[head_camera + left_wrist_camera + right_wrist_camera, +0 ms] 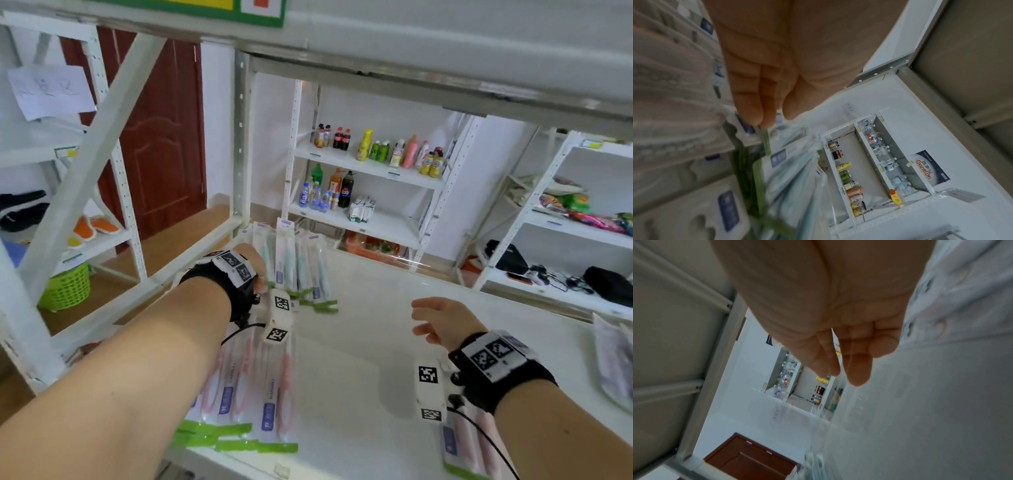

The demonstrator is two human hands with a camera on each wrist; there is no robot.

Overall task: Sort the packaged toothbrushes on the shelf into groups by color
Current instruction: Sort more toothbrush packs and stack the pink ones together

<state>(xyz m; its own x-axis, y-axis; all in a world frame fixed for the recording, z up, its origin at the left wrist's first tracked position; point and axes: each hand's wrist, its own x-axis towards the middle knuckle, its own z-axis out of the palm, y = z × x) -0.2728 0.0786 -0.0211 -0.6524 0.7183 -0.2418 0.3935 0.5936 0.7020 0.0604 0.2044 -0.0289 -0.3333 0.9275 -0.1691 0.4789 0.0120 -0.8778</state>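
**A:** Two bare hands reach over the white shelf board (pixel 359 342). Where are the packs?

**B:** We see three groups. Clear packs of teal-green toothbrushes with green card ends (pixel 298 267) are fanned at the back left. Clear packs of pink toothbrushes (pixel 253 383) lie nearer us on the left. A few more pink packs (pixel 469 442) sit at the front right, under our right wrist.

**A:** What are our hands doing?

**B:** Our left hand (pixel 764 91) pinches the green card end of one teal pack between thumb and fingertips. Our right hand (pixel 442 322) hovers above the bare shelf, fingers loosely extended, holding nothing.

**A:** How do we do this step well?

**B:** We judge it best to square that pack against its teal neighbours, green ends level, and keep it well apart from the pink group. The packs look slippery, so we move slowly.
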